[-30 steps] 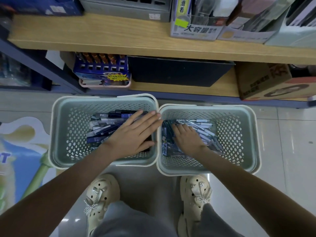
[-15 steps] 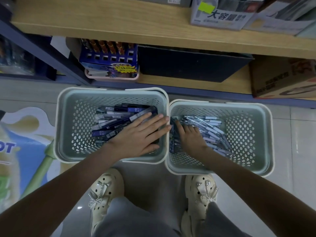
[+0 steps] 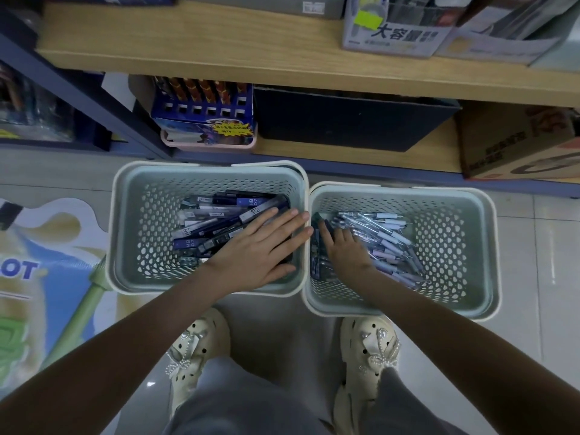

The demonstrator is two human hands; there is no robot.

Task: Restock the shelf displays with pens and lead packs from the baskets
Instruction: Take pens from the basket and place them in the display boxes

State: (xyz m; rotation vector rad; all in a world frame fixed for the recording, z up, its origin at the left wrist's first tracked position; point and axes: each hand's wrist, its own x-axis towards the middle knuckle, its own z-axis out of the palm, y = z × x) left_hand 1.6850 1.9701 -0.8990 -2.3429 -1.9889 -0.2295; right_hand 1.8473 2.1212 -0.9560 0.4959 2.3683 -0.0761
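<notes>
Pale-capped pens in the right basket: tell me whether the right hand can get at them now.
Probably yes: the right hand is inside the right basket, beside the pale-capped pens, and nothing lies over them.

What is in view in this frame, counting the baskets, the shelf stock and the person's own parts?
left basket: one, grey-green, on the floor
right basket: one, grey-green, on the floor beside it
lead packs: many, dark blue and clear, in the left basket
pens: many, pale and clear, in the right basket
display box: one, blue, lower shelf, in a pink tray
bin: one, black, middle of the lower shelf
cardboard box: one, brown, right end of the lower shelf
printed box: one, white, upper shelf
floor sticker: one, blue and green, floor at the left
shoes: two, cream, below the baskets
left hand: flat on the lead packs, fingers straight
right hand: among the pens, grip unclear
</notes>
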